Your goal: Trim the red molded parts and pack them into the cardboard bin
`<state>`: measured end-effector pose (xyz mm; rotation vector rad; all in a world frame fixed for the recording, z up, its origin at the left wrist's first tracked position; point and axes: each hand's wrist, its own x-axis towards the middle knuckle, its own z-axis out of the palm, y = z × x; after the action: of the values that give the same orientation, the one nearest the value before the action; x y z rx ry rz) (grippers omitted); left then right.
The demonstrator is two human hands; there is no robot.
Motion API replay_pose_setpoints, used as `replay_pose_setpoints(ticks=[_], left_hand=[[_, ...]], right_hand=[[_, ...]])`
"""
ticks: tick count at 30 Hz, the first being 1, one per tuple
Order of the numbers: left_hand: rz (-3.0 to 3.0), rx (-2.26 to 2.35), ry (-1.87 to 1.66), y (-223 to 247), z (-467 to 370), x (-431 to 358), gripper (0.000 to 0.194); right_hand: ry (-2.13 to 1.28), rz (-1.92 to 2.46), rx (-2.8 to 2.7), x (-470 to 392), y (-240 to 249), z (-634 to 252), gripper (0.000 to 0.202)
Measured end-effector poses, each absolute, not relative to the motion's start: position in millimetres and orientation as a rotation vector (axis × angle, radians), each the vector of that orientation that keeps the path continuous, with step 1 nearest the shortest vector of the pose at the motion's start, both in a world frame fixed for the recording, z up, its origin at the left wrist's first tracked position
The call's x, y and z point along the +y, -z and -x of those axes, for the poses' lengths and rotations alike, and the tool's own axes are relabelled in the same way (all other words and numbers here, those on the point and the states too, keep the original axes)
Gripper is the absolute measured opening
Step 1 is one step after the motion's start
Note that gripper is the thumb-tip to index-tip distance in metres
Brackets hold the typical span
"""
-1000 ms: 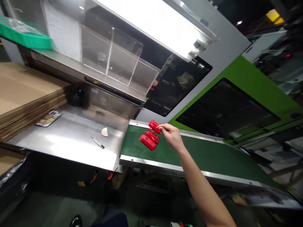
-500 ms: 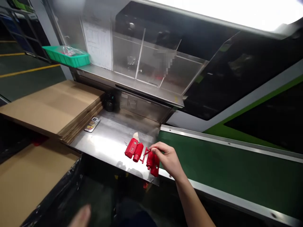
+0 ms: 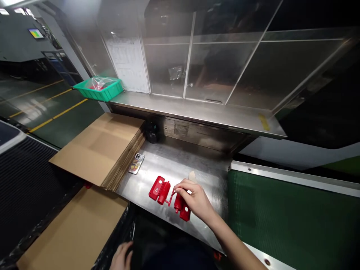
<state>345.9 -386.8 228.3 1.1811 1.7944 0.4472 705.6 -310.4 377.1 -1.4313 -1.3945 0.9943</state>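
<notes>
My right hand (image 3: pixel 194 198) pinches a red moulded plastic piece (image 3: pixel 168 194), several red shells joined by a thin runner, and holds it on the steel work table (image 3: pixel 180 167) near its front edge. Two shells lie to the left of my fingers and two sit under my palm. My left hand (image 3: pixel 121 256) shows only at the bottom of the view, low beside a dark bag edge, with its fingers curled; whether it holds anything I cannot tell.
A stack of flat cardboard sheets (image 3: pixel 104 146) lies left of the table, with more cardboard (image 3: pixel 73 232) below. A phone (image 3: pixel 136 164) rests by the stack. A green tray (image 3: pixel 98 88) sits on the steel shelf (image 3: pixel 197 110). The green conveyor belt (image 3: pixel 281 217) runs to the right.
My right hand has carried the red moulded piece from the green conveyor belt leftward onto the steel table. My left hand has come into view at the bottom.
</notes>
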Motion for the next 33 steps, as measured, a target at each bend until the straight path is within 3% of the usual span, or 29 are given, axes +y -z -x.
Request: replay_pose_setpoints(ticks=[3, 6, 10, 20, 22, 25, 27, 31, 33], left_hand=[[-0.961, 1.327, -0.797, -244.3, -385.2, -329.3, 0.069], [-0.757, 0.840, -0.956, -279.7, -428.8, -284.6, 0.082], [-0.677, 0.555, -0.844, -301.9, -441.9, -240.5, 0.078], [-0.627, 0.372, -0.657, -263.4, -431.7, -168.7, 0.070], [-0.592, 0.421, -0.641, -266.6, -440.7, -162.3, 0.068], [-0.524, 0.500, -0.606, -271.1, -451.9, -156.1, 0.064], [-0.485, 0.532, -0.561, -274.2, -456.8, -153.6, 0.064], [-0.443, 0.558, -0.463, -286.7, -468.0, -149.2, 0.062], [-0.405, 0.596, -0.420, -295.4, -476.8, -145.7, 0.055]], right_hand=[[-1.082, 1.368, -1.383, -289.0, -392.8, -688.7, 0.030], [-1.215, 1.368, -1.292, -270.7, -407.0, -670.0, 0.033], [-1.097, 1.453, -1.298, -252.0, -419.7, -648.6, 0.030], [-0.939, 1.609, -1.079, -247.6, -417.8, -634.9, 0.026], [-0.989, 1.696, -1.055, -263.1, -404.8, -645.2, 0.051], [-1.261, 1.703, -0.986, -290.8, -379.7, -652.3, 0.109], [-1.369, 1.683, -0.908, -304.3, -366.6, -646.6, 0.129], [-1.214, 1.941, -0.827, -310.2, -357.6, -623.2, 0.134], [-0.990, 2.137, -1.017, -308.6, -357.2, -614.2, 0.121]])
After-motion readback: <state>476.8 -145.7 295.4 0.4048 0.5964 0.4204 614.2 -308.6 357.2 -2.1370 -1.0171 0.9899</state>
